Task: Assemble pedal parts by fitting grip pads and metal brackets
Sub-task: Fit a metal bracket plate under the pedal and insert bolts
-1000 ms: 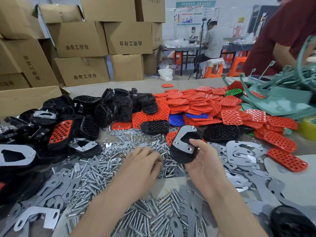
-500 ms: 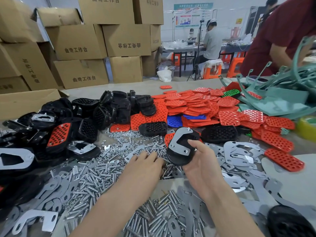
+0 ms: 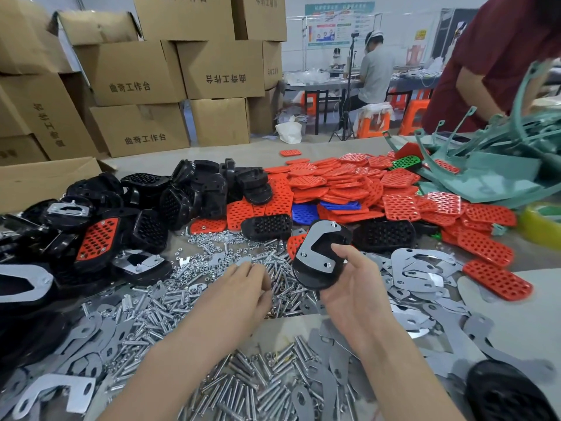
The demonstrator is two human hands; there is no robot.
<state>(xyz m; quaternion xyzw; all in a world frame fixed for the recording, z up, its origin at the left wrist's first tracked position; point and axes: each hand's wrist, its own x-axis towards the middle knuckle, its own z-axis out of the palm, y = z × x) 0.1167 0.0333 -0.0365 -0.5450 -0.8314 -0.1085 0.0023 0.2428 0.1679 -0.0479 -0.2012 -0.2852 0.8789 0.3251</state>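
Pedal body (image 3: 306,276), black, is held up in the right hand (image 3: 352,288) above the cluttered table (image 3: 516,314). The thumb is pressed against its near face and the fingers are curled behind its lower edge. A metal bracket (image 3: 312,241) is seated on the face turned toward the camera, and 3 bolt ends are seen poking through it.

The left hand (image 3: 239,288) is laid palm-down on the heap of loose bolts (image 3: 170,308) just left of the pedal, with its fingers bent down into the heap. The fingertips are hidden by the back of the hand, so whether anything is pinched cannot be told. The 2 hands are seen near each other, not touching.

Red grip pads (image 3: 349,189) are heaped behind the pedal, loose brackets (image 3: 416,268) are scattered to its right, and more black pedal bodies (image 3: 206,189) are piled at the left.
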